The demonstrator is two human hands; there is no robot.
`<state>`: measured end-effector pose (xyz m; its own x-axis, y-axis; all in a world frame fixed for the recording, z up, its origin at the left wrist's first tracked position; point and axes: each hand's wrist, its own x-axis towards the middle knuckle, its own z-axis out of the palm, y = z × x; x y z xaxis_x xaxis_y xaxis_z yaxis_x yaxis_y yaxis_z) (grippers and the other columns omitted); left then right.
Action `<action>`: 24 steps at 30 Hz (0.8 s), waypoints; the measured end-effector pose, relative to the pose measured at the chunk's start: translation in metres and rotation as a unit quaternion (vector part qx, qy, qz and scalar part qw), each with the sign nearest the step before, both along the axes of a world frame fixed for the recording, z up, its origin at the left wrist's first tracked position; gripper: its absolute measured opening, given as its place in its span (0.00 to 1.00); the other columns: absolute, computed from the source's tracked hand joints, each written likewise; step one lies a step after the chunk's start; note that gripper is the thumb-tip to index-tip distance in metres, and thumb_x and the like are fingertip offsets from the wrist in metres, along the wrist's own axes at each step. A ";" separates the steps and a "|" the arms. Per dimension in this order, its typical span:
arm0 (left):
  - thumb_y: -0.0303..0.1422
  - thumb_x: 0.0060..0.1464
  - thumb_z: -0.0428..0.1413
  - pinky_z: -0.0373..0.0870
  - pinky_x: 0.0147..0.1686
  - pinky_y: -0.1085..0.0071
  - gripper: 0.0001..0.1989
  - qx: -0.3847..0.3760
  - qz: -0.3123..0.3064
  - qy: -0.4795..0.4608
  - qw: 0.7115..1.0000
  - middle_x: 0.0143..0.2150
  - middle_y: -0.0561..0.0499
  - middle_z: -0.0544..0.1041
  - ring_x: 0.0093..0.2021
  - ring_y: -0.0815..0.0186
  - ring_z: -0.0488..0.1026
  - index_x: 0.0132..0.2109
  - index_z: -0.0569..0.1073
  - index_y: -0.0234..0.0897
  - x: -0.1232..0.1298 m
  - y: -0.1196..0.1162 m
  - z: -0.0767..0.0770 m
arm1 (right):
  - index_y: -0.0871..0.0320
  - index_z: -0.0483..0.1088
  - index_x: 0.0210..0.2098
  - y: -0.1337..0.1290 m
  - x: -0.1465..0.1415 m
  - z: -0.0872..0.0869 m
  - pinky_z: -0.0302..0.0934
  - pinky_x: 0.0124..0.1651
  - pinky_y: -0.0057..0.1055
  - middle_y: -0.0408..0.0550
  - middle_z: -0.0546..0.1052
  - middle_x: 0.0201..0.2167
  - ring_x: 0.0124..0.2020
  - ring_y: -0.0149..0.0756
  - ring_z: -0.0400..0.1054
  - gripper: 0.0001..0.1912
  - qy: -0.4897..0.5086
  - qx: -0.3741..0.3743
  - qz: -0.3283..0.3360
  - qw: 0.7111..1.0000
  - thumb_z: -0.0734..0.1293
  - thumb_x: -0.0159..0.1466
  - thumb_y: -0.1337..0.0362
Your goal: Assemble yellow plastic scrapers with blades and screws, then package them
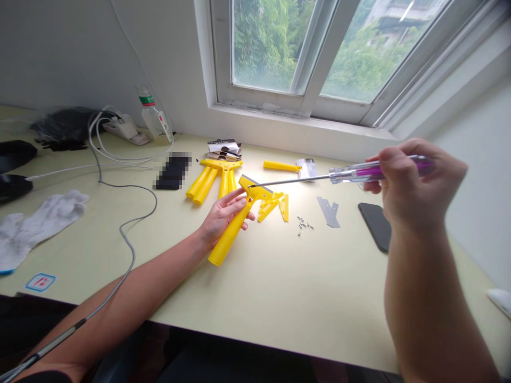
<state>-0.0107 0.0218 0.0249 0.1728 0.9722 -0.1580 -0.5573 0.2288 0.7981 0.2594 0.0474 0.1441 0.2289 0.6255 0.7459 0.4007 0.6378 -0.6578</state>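
Note:
My left hand (224,219) is closed round the neck of a yellow scraper (233,231), its handle slanting down towards me and a grey blade edge along its head. In my right hand (413,181) is a screwdriver (355,171) with a clear and purple handle. Its shaft points left and the tip meets the scraper's head near a hole; whether a screw sits there is too small to tell. Just beyond lie loose yellow clamp pieces (284,207). Small screws (304,224) are scattered nearer me, with grey blades (329,211) to their right.
Several yellow scraper handles (211,181) lie behind my left hand, near packaged pieces (223,149). Another scraper (281,166) rests under the window. A phone (375,226) is beside my right forearm. A bottle (154,119), cables (131,242) and white gloves (43,226) occupy the left side.

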 end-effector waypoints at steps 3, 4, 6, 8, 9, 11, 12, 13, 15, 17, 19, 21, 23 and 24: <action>0.28 0.48 0.64 0.72 0.19 0.73 0.22 -0.002 0.002 0.003 1.000 0.43 0.47 0.75 0.28 0.64 0.78 0.52 0.75 0.39 0.000 0.000 0.000 | 0.58 0.72 0.21 0.000 0.000 -0.001 0.50 0.09 0.28 0.38 0.68 0.12 0.10 0.30 0.63 0.06 -0.017 0.011 0.006 1.000 0.70 0.53 0.66; 0.28 0.48 0.64 0.72 0.19 0.74 0.22 -0.002 0.002 0.004 1.000 0.43 0.47 0.75 0.28 0.64 0.78 0.52 0.75 0.39 -0.001 0.001 0.000 | 0.58 0.72 0.21 -0.002 0.001 0.000 0.51 0.10 0.28 0.38 0.68 0.12 0.11 0.30 0.64 0.05 -0.032 0.021 0.013 0.999 0.70 0.53 0.66; 0.28 0.49 0.64 0.72 0.19 0.74 0.22 -0.004 0.001 0.006 1.000 0.43 0.47 0.76 0.28 0.64 0.79 0.53 0.75 0.39 -0.001 0.001 -0.001 | 0.57 0.74 0.23 -0.007 0.002 0.002 0.51 0.13 0.28 0.39 0.70 0.14 0.13 0.30 0.64 0.04 -0.079 0.054 0.026 0.995 0.71 0.53 0.66; 0.28 0.49 0.64 0.72 0.19 0.73 0.23 -0.007 -0.001 0.008 1.000 0.43 0.47 0.76 0.28 0.64 0.79 0.54 0.75 0.40 -0.001 0.001 -0.003 | 0.56 0.75 0.26 -0.015 0.003 0.005 0.51 0.16 0.29 0.40 0.73 0.18 0.16 0.28 0.64 0.04 -0.147 0.078 0.041 0.985 0.73 0.51 0.66; 0.28 0.49 0.64 0.73 0.19 0.73 0.23 -0.009 -0.001 0.008 1.000 0.43 0.47 0.76 0.28 0.64 0.79 0.54 0.74 0.40 -0.001 0.002 -0.003 | 0.56 0.75 0.28 -0.020 0.003 0.008 0.52 0.17 0.28 0.40 0.74 0.20 0.17 0.28 0.64 0.06 -0.184 0.082 0.049 0.978 0.74 0.51 0.66; 0.27 0.49 0.63 0.73 0.19 0.73 0.23 -0.016 0.003 0.010 1.000 0.43 0.47 0.76 0.28 0.64 0.78 0.54 0.74 0.39 -0.001 0.002 -0.004 | 0.54 0.74 0.33 -0.031 0.005 0.013 0.54 0.19 0.28 0.40 0.77 0.24 0.20 0.28 0.66 0.10 -0.253 0.080 0.063 0.962 0.75 0.50 0.66; 0.27 0.49 0.63 0.73 0.19 0.73 0.23 -0.020 0.007 0.012 1.000 0.43 0.47 0.76 0.28 0.64 0.78 0.54 0.74 0.38 -0.001 0.002 -0.004 | 0.54 0.74 0.35 -0.035 0.005 0.016 0.57 0.20 0.28 0.40 0.77 0.25 0.22 0.29 0.68 0.12 -0.281 0.077 0.069 0.954 0.75 0.50 0.66; 0.27 0.49 0.63 0.73 0.19 0.73 0.23 -0.024 0.011 0.013 1.000 0.42 0.47 0.76 0.28 0.64 0.78 0.54 0.74 0.38 -0.001 0.002 -0.004 | 0.53 0.73 0.36 -0.039 0.006 0.018 0.60 0.22 0.29 0.40 0.78 0.27 0.24 0.30 0.70 0.14 -0.303 0.077 0.075 0.947 0.76 0.50 0.66; 0.26 0.50 0.62 0.72 0.19 0.73 0.23 -0.030 0.018 0.017 0.999 0.42 0.47 0.76 0.28 0.63 0.78 0.54 0.73 0.37 -0.001 0.003 -0.004 | 0.52 0.73 0.39 -0.046 0.005 0.022 0.65 0.28 0.30 0.40 0.80 0.31 0.28 0.32 0.73 0.18 -0.340 0.073 0.091 0.933 0.76 0.49 0.67; 0.26 0.50 0.62 0.72 0.19 0.74 0.22 -0.033 0.020 0.020 0.999 0.41 0.47 0.76 0.28 0.63 0.78 0.54 0.72 0.37 -0.002 0.004 -0.004 | 0.51 0.74 0.41 -0.050 0.004 0.025 0.68 0.34 0.31 0.41 0.80 0.36 0.33 0.34 0.74 0.20 -0.368 0.062 0.110 0.921 0.76 0.49 0.68; 0.26 0.51 0.61 0.72 0.19 0.74 0.22 -0.034 0.020 0.024 0.999 0.40 0.47 0.76 0.27 0.64 0.78 0.54 0.72 0.36 -0.002 0.005 -0.005 | 0.50 0.74 0.43 -0.052 0.003 0.027 0.69 0.37 0.32 0.41 0.80 0.38 0.35 0.35 0.75 0.21 -0.386 0.050 0.121 0.913 0.75 0.50 0.68; 0.26 0.51 0.61 0.71 0.19 0.74 0.22 -0.036 0.022 0.028 0.999 0.40 0.47 0.76 0.27 0.64 0.78 0.54 0.72 0.36 -0.003 0.006 -0.005 | 0.48 0.74 0.45 -0.054 0.002 0.028 0.70 0.39 0.33 0.40 0.80 0.40 0.38 0.36 0.75 0.22 -0.397 0.043 0.128 0.908 0.75 0.51 0.68; 0.25 0.51 0.61 0.71 0.18 0.74 0.22 -0.042 0.026 0.032 0.998 0.40 0.47 0.76 0.27 0.64 0.78 0.55 0.72 0.35 -0.003 0.007 -0.005 | 0.44 0.75 0.46 -0.057 0.002 0.028 0.72 0.43 0.36 0.39 0.80 0.42 0.41 0.38 0.76 0.21 -0.410 0.035 0.129 0.902 0.74 0.54 0.67; 0.26 0.51 0.61 0.70 0.18 0.75 0.22 -0.044 0.026 0.034 0.998 0.40 0.47 0.76 0.27 0.64 0.78 0.55 0.72 0.35 -0.003 0.007 -0.005 | 0.42 0.75 0.46 -0.058 0.002 0.028 0.72 0.44 0.38 0.38 0.80 0.43 0.42 0.39 0.76 0.20 -0.416 0.031 0.132 0.899 0.73 0.55 0.66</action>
<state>-0.0134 0.0285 0.0200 0.1078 0.9614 -0.2530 -0.5159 0.2716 0.8124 0.2619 -0.0104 0.1720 -0.5752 0.5272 0.6255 0.5674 0.8079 -0.1591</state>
